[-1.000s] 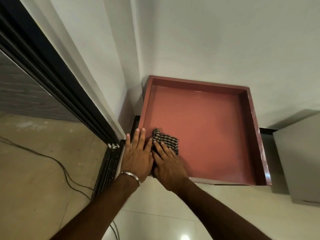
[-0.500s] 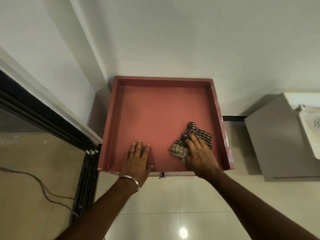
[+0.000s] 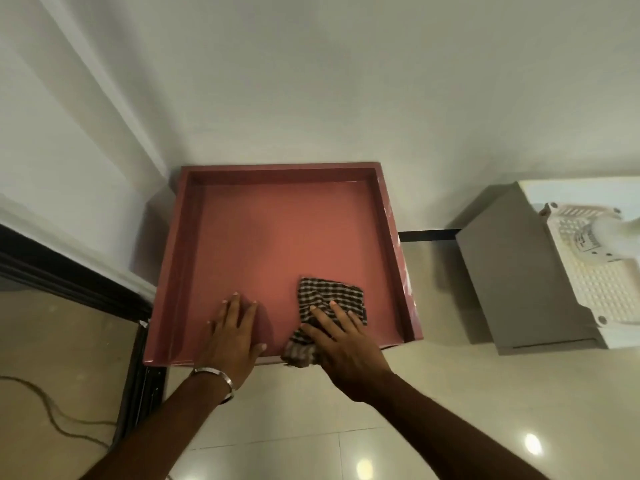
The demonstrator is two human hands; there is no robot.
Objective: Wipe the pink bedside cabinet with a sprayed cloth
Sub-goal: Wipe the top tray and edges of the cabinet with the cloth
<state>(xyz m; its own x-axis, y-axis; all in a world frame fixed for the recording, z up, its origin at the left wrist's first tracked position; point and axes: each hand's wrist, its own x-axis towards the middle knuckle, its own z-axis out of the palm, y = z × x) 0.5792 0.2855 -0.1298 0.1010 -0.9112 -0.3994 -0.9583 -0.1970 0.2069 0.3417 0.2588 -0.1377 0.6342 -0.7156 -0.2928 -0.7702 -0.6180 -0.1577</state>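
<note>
Your right hand [image 3: 346, 344] is pressing the checked cloth [image 3: 329, 299] flat, sweeping back leftward across the pink cabinet top [image 3: 277, 237]; your left hand [image 3: 232, 337] is bracing, open-palmed.

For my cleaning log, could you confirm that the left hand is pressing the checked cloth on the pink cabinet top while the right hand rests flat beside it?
Not quite: the head view shows the right hand pressing the checked cloth on the pink cabinet top, while the left hand rests flat beside it.
</note>
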